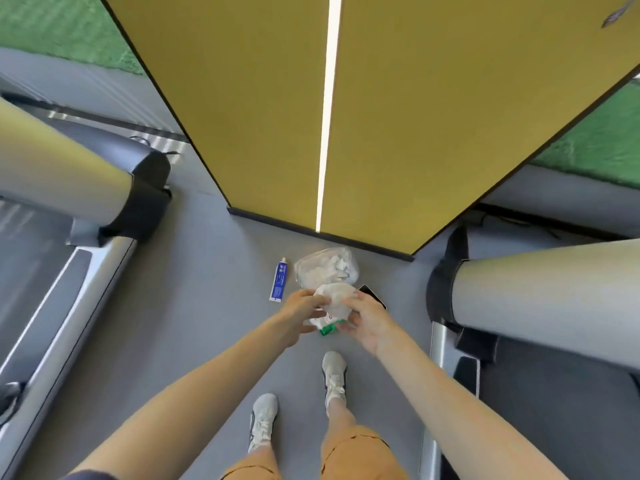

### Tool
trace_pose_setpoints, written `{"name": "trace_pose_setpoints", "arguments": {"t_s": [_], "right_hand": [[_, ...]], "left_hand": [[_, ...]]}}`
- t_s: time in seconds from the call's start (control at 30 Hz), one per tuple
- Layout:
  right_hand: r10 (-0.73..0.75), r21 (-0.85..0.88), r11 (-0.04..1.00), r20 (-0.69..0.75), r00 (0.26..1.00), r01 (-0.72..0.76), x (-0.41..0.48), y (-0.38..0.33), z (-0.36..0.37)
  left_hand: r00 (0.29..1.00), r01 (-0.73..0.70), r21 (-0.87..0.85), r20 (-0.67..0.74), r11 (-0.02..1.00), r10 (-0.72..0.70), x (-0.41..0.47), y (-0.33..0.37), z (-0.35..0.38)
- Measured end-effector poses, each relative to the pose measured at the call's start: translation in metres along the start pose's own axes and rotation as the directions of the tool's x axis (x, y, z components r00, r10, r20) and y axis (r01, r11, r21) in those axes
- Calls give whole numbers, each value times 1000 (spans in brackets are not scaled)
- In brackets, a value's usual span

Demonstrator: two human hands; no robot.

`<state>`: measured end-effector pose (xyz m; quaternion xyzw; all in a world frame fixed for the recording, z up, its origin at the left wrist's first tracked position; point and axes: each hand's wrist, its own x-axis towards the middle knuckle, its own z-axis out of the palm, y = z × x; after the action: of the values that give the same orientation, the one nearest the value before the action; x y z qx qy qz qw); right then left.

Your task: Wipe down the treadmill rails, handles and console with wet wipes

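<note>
Wet-wipe pack [333,304] held two-handed just before yellow pillar [398,133] base.
Left hand [300,315], right hand [367,320] fingers curl round its ends; hard tug may drag out a clump or drop the pack.

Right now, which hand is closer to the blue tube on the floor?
Left. The left hand holds the wipes pack just right of the blue tube; the right hand grips the pack's far side, farther from it.
</note>
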<state>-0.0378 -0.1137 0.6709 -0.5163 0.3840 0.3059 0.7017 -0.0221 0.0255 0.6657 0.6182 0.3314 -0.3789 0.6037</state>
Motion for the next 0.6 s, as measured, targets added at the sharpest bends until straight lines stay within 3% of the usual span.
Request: {"name": "trace_pose_setpoints", "arguments": {"t_s": [0.23,0.37,0.6], "right_hand": [[73,-119,991,65,995,-65,77,-68,-13],[77,-226,971,-9,997,-77,87,-80,-16],[164,-235,954,-108,981,-185,77,-66,-40]], "left_hand": [[992,2,68,-124,998,7,68,51,19],[977,34,254,-213,967,21,94,59,5],[982,117,462,-185,879,-34,89,50,-17]]}}
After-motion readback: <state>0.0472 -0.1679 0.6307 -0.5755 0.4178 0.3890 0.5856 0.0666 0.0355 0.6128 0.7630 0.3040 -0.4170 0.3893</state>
